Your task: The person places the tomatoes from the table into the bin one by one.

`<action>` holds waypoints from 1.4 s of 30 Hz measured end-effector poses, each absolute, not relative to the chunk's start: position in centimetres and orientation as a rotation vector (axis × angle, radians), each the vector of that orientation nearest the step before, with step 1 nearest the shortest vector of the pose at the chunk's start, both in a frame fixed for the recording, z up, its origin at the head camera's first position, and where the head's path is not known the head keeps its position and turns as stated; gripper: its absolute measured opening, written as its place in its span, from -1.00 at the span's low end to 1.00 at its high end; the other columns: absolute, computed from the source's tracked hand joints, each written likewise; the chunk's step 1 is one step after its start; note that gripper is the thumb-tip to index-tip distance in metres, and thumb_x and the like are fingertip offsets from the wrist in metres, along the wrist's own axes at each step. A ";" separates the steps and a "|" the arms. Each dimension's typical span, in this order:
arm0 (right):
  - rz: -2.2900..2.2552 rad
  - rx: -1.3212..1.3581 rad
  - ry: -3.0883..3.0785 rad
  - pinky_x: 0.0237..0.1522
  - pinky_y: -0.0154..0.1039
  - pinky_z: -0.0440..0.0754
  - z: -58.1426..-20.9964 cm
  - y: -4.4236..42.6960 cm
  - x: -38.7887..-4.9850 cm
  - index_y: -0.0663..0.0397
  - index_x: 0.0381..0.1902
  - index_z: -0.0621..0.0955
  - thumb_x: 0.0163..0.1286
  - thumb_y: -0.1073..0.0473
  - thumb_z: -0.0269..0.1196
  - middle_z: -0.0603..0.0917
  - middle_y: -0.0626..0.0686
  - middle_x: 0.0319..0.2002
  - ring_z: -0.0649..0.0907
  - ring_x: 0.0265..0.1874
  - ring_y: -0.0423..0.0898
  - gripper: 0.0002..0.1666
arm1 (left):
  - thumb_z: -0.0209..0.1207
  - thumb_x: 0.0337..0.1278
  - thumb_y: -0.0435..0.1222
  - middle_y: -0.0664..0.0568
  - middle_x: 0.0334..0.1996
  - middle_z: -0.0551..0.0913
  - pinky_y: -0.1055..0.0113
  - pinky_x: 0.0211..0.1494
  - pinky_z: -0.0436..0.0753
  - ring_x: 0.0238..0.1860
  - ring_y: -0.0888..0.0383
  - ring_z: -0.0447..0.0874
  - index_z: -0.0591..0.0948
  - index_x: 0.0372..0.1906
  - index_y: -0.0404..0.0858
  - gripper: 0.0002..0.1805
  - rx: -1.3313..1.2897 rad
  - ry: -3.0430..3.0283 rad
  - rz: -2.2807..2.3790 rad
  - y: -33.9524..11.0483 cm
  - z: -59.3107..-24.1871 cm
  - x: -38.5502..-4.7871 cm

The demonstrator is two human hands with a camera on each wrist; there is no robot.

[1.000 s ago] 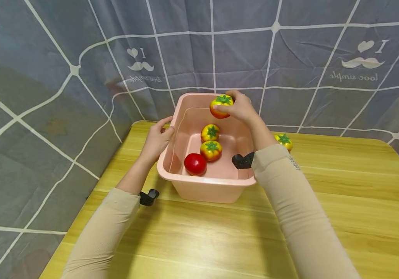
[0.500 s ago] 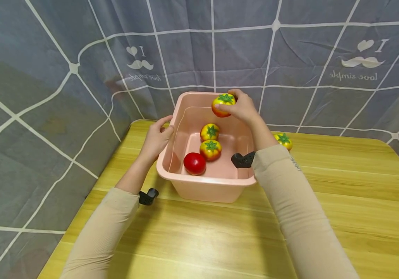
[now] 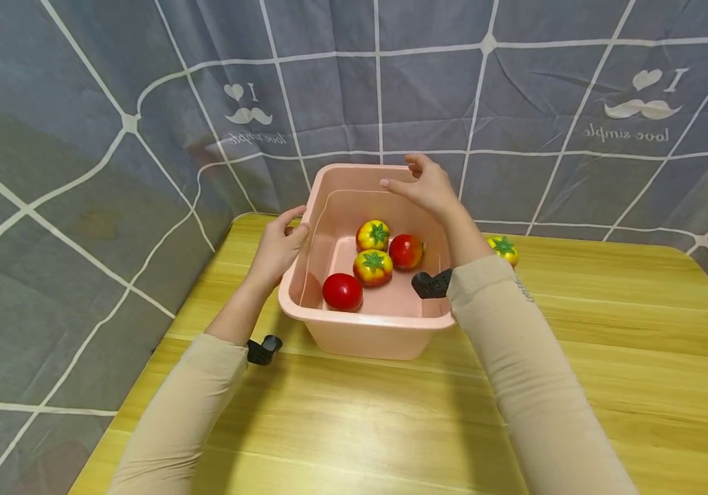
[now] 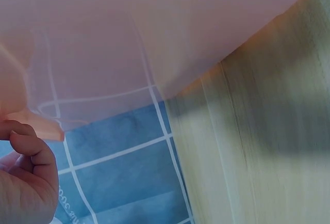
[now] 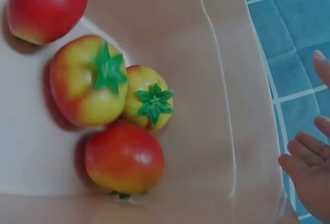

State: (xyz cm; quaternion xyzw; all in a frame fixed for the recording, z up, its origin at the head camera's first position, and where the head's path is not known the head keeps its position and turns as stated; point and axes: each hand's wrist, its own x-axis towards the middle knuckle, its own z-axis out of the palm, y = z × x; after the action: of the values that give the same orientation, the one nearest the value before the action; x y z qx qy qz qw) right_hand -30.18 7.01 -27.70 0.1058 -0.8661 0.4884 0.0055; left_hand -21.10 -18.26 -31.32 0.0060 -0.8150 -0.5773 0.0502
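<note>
In the head view, my left hand [image 3: 280, 246] grips the left rim of a pink bin [image 3: 369, 321]; the left wrist view shows its curled fingers [image 4: 32, 152] at the rim. Over the bin's back right part, my right hand [image 3: 426, 187] is open and holds nothing. Below it, inside the bin, a red toy tomato [image 3: 406, 251] lies on its side, beside two yellow-red ones [image 3: 373, 236] [image 3: 373, 268] with green leaves up. A plain red one [image 3: 342, 293] lies at the front left. The right wrist view shows the open hand [image 5: 308, 170] beyond the bin wall.
Another yellow-red toy tomato [image 3: 503, 250] lies on the wooden table [image 3: 626, 330] right of the bin, partly behind my right forearm. A grey curtain [image 3: 428, 103] with white lines hangs behind and left of the table. Black mounts [image 3: 263, 350] [image 3: 432, 284] sit at both wrists.
My right hand has let go of the toy tomato it held above the bin, and its fingers have spread. That tomato has dropped onto the bin's floor. The left hand has not visibly moved.
</note>
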 end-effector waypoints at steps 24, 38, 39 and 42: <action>1.571 0.291 -2.620 0.39 -0.08 0.29 -22.5 12.1 -29.1 0.11 0.53 0.19 0.32 -0.02 0.33 0.26 0.19 0.45 0.25 0.44 0.03 -0.06 | 0.00 0.41 -0.33 -0.17 -0.34 0.51 0.53 -0.37 0.56 -0.42 0.18 0.49 0.37 0.42 -0.37 -0.47 -0.036 -2.475 -1.759 -18.3 -31.4 -21.2; 1.502 0.253 -2.677 0.40 0.02 0.26 -24.2 16.4 -28.8 0.13 0.54 0.16 0.34 -0.10 0.30 0.23 0.23 0.46 0.24 0.45 0.09 -0.03 | 0.00 0.42 -0.33 -0.27 -0.25 0.54 0.53 -0.33 0.59 -0.38 0.15 0.52 0.36 0.43 -0.36 -0.47 -0.003 -2.469 -1.778 -18.2 -31.3 -21.2; 1.497 0.251 -2.680 0.40 0.03 0.25 -24.4 16.6 -28.8 0.13 0.54 0.16 0.34 -0.10 0.30 0.23 0.24 0.46 0.23 0.45 0.10 -0.03 | -0.01 0.42 -0.33 -0.28 -0.24 0.55 0.53 -0.32 0.59 -0.37 0.15 0.53 0.36 0.43 -0.36 -0.47 -0.006 -2.467 -1.781 -18.2 -31.3 -21.2; 1.480 0.241 -2.690 0.40 0.04 0.25 -24.8 17.4 -28.6 0.16 0.54 0.16 0.35 -0.10 0.29 0.22 0.25 0.47 0.23 0.45 0.12 -0.03 | -0.01 0.42 -0.33 -0.32 -0.21 0.56 0.53 -0.32 0.59 -0.36 0.14 0.54 0.35 0.44 -0.37 -0.46 -0.013 -2.465 -1.786 -18.2 -31.3 -21.2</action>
State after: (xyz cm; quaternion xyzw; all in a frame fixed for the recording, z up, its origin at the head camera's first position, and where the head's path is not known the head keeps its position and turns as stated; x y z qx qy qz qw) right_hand -28.60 17.41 -24.78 0.0781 -0.8731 0.4802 0.0308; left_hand -21.24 -18.22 -31.32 -0.0043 -0.8088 -0.5860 0.0490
